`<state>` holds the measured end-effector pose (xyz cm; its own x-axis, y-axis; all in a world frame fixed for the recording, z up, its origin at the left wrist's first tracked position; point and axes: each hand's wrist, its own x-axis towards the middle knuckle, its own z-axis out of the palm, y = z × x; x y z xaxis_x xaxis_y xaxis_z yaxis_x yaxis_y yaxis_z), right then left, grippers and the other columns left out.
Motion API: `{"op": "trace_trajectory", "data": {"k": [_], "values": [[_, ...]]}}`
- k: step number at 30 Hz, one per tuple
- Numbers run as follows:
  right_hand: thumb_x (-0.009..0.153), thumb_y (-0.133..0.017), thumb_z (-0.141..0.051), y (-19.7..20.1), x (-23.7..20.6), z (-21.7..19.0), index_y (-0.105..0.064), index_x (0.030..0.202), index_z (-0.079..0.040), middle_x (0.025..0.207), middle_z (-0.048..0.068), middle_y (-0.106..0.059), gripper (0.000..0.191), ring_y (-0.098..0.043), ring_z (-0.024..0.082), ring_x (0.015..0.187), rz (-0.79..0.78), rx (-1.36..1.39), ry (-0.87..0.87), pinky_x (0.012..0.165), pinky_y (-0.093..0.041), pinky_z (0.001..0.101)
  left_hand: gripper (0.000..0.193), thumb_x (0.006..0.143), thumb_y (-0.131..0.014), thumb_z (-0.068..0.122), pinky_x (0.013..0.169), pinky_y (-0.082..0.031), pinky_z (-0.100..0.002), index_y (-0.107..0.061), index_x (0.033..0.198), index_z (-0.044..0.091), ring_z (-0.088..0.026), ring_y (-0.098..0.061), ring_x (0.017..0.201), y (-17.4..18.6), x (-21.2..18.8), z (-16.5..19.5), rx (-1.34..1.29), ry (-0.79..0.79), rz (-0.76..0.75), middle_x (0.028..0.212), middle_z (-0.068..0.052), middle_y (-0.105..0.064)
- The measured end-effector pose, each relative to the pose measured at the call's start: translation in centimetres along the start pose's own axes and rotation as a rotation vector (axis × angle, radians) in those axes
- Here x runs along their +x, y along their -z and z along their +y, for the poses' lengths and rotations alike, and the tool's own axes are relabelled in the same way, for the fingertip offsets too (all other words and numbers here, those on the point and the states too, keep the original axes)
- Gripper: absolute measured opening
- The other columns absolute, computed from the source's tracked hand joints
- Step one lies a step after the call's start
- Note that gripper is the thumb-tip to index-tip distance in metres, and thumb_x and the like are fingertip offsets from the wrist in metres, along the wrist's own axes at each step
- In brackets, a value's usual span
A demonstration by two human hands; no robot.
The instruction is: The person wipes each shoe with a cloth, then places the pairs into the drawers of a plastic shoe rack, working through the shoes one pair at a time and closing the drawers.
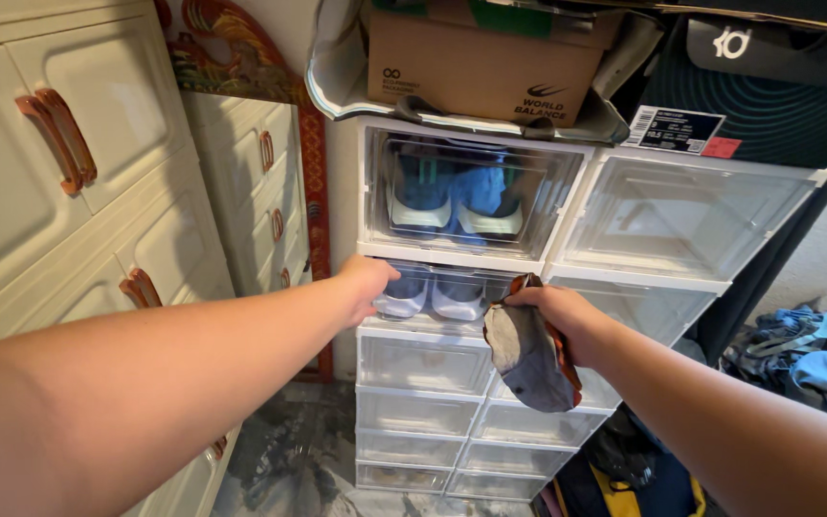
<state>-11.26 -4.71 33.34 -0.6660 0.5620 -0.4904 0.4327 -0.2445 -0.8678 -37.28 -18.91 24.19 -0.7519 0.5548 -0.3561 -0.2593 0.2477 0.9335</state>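
Hands reach toward a stack of clear plastic shoe boxes point(433, 364), seen from a head-worn camera looking down. The left hand point(364, 284) rests on the front edge of the second box down, which holds a pair of pale blue and white shoes point(431, 295); whether its fingers are gripping cannot be told. The right hand point(557, 316) is clenched around a grey and orange cloth point(526, 354) hanging just beside that box. This looks like the box being opened or steadied; next would be a careful wipe or pull. A cardboard box point(480, 62) sits on top.
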Motion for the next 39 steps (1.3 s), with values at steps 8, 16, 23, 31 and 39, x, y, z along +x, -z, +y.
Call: {"op": "trace_trajectory", "data": {"k": [8,16,23,31,39], "values": [[0.092,-0.062,-0.019,-0.5,1.6,-0.1,-0.07,0.11,0.001,0.099,0.016,-0.076,0.028,-0.072,0.029,0.084,-0.036,0.044,0.0,0.08,-0.057,0.042,0.064,0.09,-0.068,0.024,0.116,-0.038,-0.053,-0.048,0.15,0.014,-0.027,-0.038,0.148,0.9,0.3,0.9,0.102,0.098,-0.113,0.162,-0.008,-0.039],[0.092,-0.061,-0.017,-0.9,1.0,-0.1,-0.07,0.111,-0.001,0.097,0.015,-0.076,0.026,-0.072,0.029,0.084,0.016,0.011,-0.001,0.079,-0.057,0.0429,0.08,0.082,-0.072,0.014,0.115,-0.038,-0.058,-0.039,0.155,0.016,-0.03,-0.023,0.155,-0.8,-2.9,2.5,0.02,0.197,-0.216,0.168,-0.009,-0.026],[0.089,-0.064,-0.018,0.7,0.1,1.3,-0.071,0.11,0.003,0.096,0.018,-0.076,0.03,-0.074,0.032,0.08,0.025,0.046,-0.044,0.074,-0.06,0.0442,0.087,0.085,-0.073,0.018,0.116,-0.04,-0.06,-0.028,0.159,0.018,-0.031,-0.011,0.159,-3.5,-4.2,2.1,-0.133,0.244,-0.165,0.17,-0.017,-0.012],[0.087,-0.063,-0.013,5.7,0.4,6.3,-0.065,0.12,0.003,0.106,0.022,-0.074,0.037,-0.074,0.036,0.093,0.228,0.17,-0.177,0.086,-0.061,0.0517,0.078,0.08,-0.072,0.021,0.109,-0.047,-0.058,-0.042,0.153,0.016,-0.035,-0.032,0.149,-3.4,-3.5,0.4,-0.019,0.274,-0.192,0.164,-0.012,-0.029],[0.105,-0.041,-0.042,6.5,-0.6,7.2,-0.054,0.134,-0.012,0.132,0.013,-0.061,0.043,-0.058,0.038,0.119,0.323,0.403,-0.185,0.106,-0.039,0.0745,0.067,0.084,-0.073,0.022,0.107,-0.052,-0.058,-0.045,0.145,0.017,-0.038,-0.046,0.141,-4.3,-5.1,-0.7,0.034,0.353,-0.244,0.152,-0.016,-0.04]]}}
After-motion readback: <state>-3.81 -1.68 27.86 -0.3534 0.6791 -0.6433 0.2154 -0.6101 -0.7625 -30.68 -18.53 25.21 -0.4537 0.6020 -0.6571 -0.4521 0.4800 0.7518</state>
